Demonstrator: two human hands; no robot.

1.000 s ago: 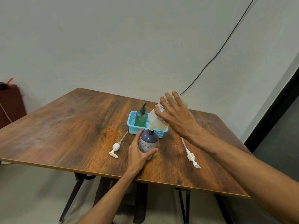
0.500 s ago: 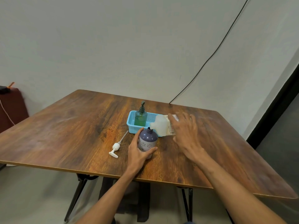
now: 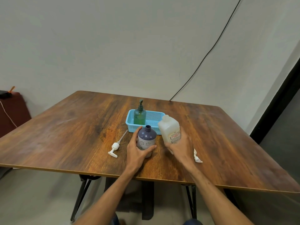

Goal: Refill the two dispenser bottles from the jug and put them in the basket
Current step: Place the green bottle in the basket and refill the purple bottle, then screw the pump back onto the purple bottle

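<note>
Left hand: I am wrapping my left hand [image 3: 137, 151] round the purple bottle [image 3: 146, 140], thumb on its near side and fingers [image 3: 138, 132] curling round its left, holding it upright on the desk [image 3: 73, 135] at centre frame.
Right hand: my right hand [image 3: 180, 147] is gripping the lower part of the jug [image 3: 168, 129], just right of the bottle. It is blurred, so I cannot tell whether the jug's base is touching the desk.
Step in hand: the bottle's neck is standing open and the jug is nearly upright, so I am judging this as the purple bottle's refill. Its wall is opaque and is hiding the level.
Doing it well: I am aiming to steady the bottle low, bring the jug's mouth right over the narrow neck, and tip slowly so nothing is running down the side.
Already placed: the green bottle [image 3: 140, 116] is standing with its pump on in the left end of the basket [image 3: 129, 123], just above the purple bottle in the frame.
Pumps: a white pump [image 3: 115, 147] is lying left of my left hand; a second pump [image 3: 197, 158] is peeking out to the right of my right hand.
In the way: the basket is sitting close behind the jug, and the second pump is lying where the jug might be set down.
Beyond: a cable [image 3: 211, 49] is running down the wall at upper right.
</note>
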